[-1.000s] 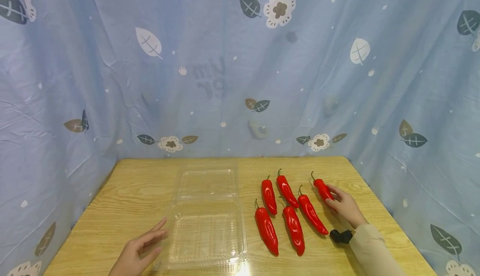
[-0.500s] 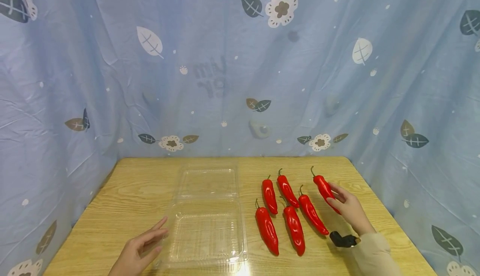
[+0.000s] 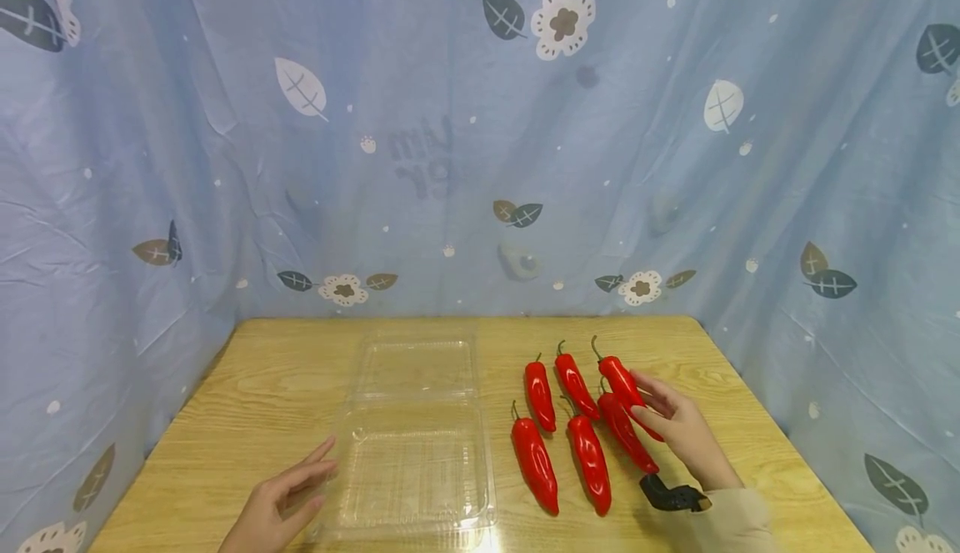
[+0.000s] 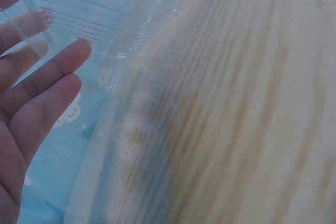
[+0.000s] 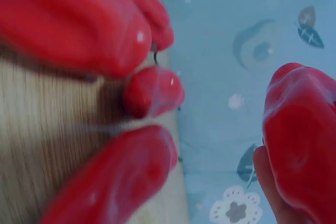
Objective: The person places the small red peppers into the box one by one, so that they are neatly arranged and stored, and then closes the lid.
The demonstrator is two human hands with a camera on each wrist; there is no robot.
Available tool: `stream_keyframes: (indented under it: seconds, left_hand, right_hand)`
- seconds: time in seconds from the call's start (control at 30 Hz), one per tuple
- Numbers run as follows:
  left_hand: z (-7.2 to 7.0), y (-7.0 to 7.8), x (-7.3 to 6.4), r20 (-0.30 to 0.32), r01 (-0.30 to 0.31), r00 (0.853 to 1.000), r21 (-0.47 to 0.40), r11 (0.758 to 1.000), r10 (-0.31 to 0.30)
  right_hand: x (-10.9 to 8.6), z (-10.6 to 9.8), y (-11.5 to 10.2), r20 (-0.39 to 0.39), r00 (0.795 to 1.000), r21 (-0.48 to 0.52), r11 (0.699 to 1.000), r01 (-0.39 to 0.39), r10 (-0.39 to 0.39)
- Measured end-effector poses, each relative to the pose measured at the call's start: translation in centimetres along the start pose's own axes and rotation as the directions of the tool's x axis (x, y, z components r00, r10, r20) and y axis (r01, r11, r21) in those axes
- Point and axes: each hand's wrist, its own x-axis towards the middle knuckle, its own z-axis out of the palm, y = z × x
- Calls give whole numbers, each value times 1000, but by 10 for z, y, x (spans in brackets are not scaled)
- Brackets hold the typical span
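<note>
At the near left, the left hand [image 3: 281, 495] lies palm inward, its fingers loosely extended and its thumb apart from them, holding nothing. Its fingertips are right at the left edge of a clear plastic container [image 3: 411, 474]; in the left wrist view some of them overlap the plastic, and I cannot tell whether they touch it. The container stands open on the wood-grain desk [image 3: 277, 390], its deeper part near and its lid [image 3: 416, 367] folded out flat on the far side. A bright patch of light shows at its near right corner.

Right of the container, two red peppers lie side by side, the near left pepper [image 3: 535, 465] and the near middle pepper [image 3: 590, 464], stems pointing away. At the near right, a black device [image 3: 670, 495] sits by a pale sleeve [image 3: 738, 520].

A little farther, the right hand [image 3: 678, 432] pinches the held pepper [image 3: 621, 382] between thumb and fingers, stem pointing far and left. In the head view it partly covers the right pepper [image 3: 622, 434] on the desk.

Farther still lie the far left pepper [image 3: 539, 396] and the far middle pepper [image 3: 576, 386]. Behind the desk hangs a blue curtain [image 3: 420, 244] printed with leaves and flowers.
</note>
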Motion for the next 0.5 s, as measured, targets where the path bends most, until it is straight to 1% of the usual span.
stream_keyframes:
  seconds: [0.1,0.23,0.37,0.47,0.5]
  left_hand:
    - [0,1,-1,-2,25,1000,-18,1000,-25]
    - [0,2,-1,1,35,999,-24,999,-35]
    - [0,3,-1,4,35,999,-27,999,-34]
    - [0,2,0,5,24,1000,-23,999,-24]
    - [0,2,0,5,20,1000,-20,1000,-20]
  right_hand:
    - [-2,9,-2,16,1000,10,1000,-8,8]
    - [-3,21,-5,40,999,54,999,-7,5]
    - [-4,32,-11,43,999,76,997,27,-30]
    - [-5,42,-16,67,996,102,994,47,-54]
    - [-5,45,-17,77,996,120,992,39,-49]
